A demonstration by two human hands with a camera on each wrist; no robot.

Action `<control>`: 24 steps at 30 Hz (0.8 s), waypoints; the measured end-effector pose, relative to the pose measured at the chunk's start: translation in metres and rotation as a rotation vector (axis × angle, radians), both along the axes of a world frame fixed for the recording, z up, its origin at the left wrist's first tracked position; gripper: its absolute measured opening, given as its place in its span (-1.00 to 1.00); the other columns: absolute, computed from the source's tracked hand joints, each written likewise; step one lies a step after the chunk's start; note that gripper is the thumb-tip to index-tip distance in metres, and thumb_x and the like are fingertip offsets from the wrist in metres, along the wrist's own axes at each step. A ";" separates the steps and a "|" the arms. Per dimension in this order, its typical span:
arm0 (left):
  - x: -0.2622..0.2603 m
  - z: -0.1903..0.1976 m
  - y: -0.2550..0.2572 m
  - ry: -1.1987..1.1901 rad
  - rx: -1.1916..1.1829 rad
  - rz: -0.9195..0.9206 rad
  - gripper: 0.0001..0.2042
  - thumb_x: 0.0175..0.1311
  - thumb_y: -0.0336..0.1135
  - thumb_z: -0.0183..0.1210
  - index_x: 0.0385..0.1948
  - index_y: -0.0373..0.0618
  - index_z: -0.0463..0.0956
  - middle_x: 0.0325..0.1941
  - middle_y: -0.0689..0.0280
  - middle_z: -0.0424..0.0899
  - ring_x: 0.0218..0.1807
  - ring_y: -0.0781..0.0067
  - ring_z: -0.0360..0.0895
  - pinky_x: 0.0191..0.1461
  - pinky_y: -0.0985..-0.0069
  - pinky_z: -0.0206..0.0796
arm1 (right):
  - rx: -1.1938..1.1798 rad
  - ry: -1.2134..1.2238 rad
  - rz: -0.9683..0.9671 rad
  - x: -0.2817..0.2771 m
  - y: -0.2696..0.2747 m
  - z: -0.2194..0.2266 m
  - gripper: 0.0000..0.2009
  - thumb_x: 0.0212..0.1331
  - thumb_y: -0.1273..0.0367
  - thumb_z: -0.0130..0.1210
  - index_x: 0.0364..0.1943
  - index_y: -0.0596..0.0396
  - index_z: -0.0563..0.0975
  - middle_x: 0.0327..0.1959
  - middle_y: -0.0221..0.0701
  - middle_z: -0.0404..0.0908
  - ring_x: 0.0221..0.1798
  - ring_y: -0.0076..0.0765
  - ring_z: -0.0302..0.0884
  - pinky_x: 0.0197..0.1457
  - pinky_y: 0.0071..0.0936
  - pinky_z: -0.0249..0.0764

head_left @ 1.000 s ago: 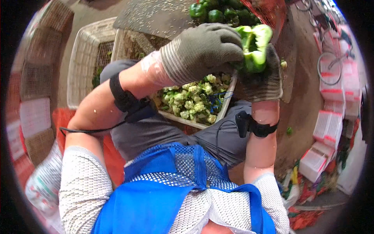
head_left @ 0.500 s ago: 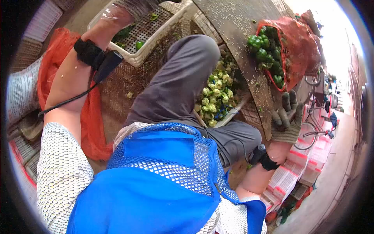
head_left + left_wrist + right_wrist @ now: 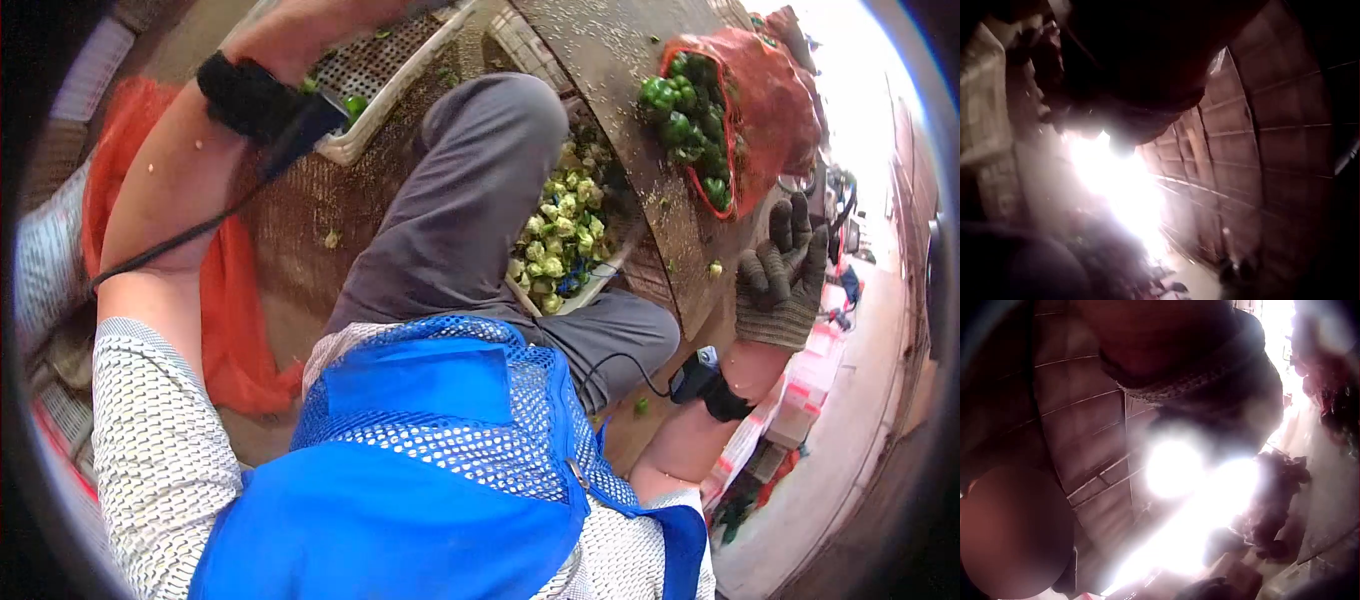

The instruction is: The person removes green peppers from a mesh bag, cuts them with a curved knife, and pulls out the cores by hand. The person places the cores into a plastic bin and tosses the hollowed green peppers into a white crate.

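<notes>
My right hand (image 3: 785, 265), in a dark grey knit glove with a striped cuff, is raised at the right of the head view. Its fingers are loosely bent and hold nothing. Nearest to it is a red mesh sack (image 3: 775, 105), with green bell peppers (image 3: 680, 125) in its mouth. The right wrist view shows the gloved hand (image 3: 1222, 400) from behind, dark against glare. Reaching up left, my left forearm (image 3: 165, 235) runs past the head view's top edge. In the left wrist view the left hand (image 3: 1141, 69) is a dark outline, so I cannot tell what it holds.
A white plastic crate (image 3: 350, 147) with some green pieces stands beyond the left forearm. Between my legs, a second crate (image 3: 605, 275) holds pale green pepper cores (image 3: 560, 235). Behind it lies a board (image 3: 600, 60) strewn with seeds. Orange netting (image 3: 235, 330) lies at left.
The cut green pepper has left my right hand, which moved right and up with its fingers loosened. My left hand went up left and out of the head view. The head view turned.
</notes>
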State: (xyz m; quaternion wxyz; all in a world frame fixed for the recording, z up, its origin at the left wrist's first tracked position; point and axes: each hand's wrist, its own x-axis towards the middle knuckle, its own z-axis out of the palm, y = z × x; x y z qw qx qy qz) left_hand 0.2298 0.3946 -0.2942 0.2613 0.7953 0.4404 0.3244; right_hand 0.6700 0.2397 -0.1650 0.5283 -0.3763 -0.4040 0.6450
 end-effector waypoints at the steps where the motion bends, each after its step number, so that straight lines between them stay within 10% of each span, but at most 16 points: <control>1: 0.033 0.013 -0.007 0.003 -0.068 -0.159 -0.75 0.30 -0.29 0.19 -0.04 -0.16 0.57 -0.15 0.17 0.70 -0.14 0.34 0.63 -0.02 0.39 0.47 | 0.001 0.012 -0.013 0.003 -0.003 -0.002 -0.55 0.46 0.17 -0.13 0.26 0.17 0.37 0.10 -0.16 0.60 -0.68 -0.71 0.19 -0.54 -0.68 0.22; 4: 0.126 0.006 -0.018 0.081 -0.185 -0.543 -0.72 0.28 -0.26 0.17 -0.04 -0.17 0.56 -0.14 0.12 0.67 -0.12 0.21 0.61 -0.01 0.34 0.46 | 0.011 0.050 -0.080 0.022 -0.014 -0.006 -0.56 0.46 0.19 -0.13 0.27 0.17 0.37 0.11 -0.15 0.60 -0.70 -0.70 0.17 -0.55 -0.69 0.21; 8: 0.249 -0.111 -0.030 0.304 -0.155 -0.755 -0.66 0.20 -0.24 0.21 -0.04 -0.20 0.54 -0.16 0.05 0.63 -0.06 -0.01 0.59 0.03 0.27 0.45 | 0.019 0.104 -0.207 0.063 -0.032 -0.013 -0.57 0.46 0.22 -0.13 0.28 0.18 0.36 0.11 -0.14 0.60 -0.72 -0.70 0.14 -0.56 -0.69 0.18; 12: 0.326 -0.131 -0.038 0.533 0.052 -0.924 -0.35 0.00 -0.20 0.35 0.20 -0.17 0.37 0.31 0.08 0.39 0.32 -0.02 0.33 0.38 0.19 0.22 | -0.042 0.180 -0.377 0.123 -0.059 -0.042 -0.59 0.46 0.20 -0.12 0.26 0.12 0.40 0.03 -0.18 0.66 -0.77 -0.69 0.14 -0.65 -0.66 0.17; 14: 0.341 -0.150 -0.038 0.609 0.163 -0.811 -0.22 0.09 0.03 0.27 0.39 -0.02 0.23 0.53 0.10 0.11 0.58 0.01 -0.12 0.60 0.11 -0.31 | -0.136 0.184 -0.556 0.134 -0.075 -0.051 -0.60 0.45 0.16 -0.10 0.23 0.04 0.44 -0.03 -0.21 0.69 -0.80 -0.67 0.21 -0.69 -0.62 0.21; 16: 0.338 -0.161 -0.032 0.698 0.065 -0.752 -0.30 0.22 0.08 0.13 0.39 0.04 0.23 0.54 0.11 0.10 0.59 0.01 -0.16 0.60 0.11 -0.36 | -0.238 0.173 -0.700 0.137 -0.086 -0.055 -0.61 0.41 0.16 -0.02 0.20 0.03 0.46 -0.11 -0.25 0.71 -0.81 -0.67 0.21 -0.71 -0.61 0.21; 17: 0.334 -0.176 -0.027 0.646 0.193 -0.637 -0.41 0.28 0.15 0.04 0.27 0.03 0.40 0.49 0.16 0.21 0.54 0.01 -0.03 0.56 0.15 -0.19 | -0.268 0.170 -0.751 0.137 -0.090 -0.056 -0.61 0.40 0.16 0.00 0.19 0.03 0.46 -0.13 -0.26 0.71 -0.81 -0.67 0.21 -0.72 -0.60 0.21; 19: 0.339 -0.191 0.004 0.519 -0.437 -0.531 -0.39 0.26 0.16 0.06 0.26 0.00 0.41 0.47 0.10 0.21 0.50 -0.01 0.05 0.53 0.20 -0.12 | -0.330 0.151 -0.839 0.135 -0.089 -0.053 -0.61 0.36 0.17 0.05 0.16 0.05 0.47 -0.18 -0.27 0.71 -0.82 -0.67 0.20 -0.72 -0.58 0.24; 24: 0.368 -0.243 0.040 0.629 -0.522 -0.381 -0.44 0.27 0.07 0.09 0.24 -0.03 0.41 0.38 0.06 0.34 0.40 0.04 0.22 0.46 0.24 0.02 | -0.264 0.208 -0.776 0.165 -0.059 -0.064 -0.59 0.35 0.15 0.07 0.16 0.07 0.47 -0.17 -0.26 0.71 -0.83 -0.66 0.19 -0.70 -0.57 0.26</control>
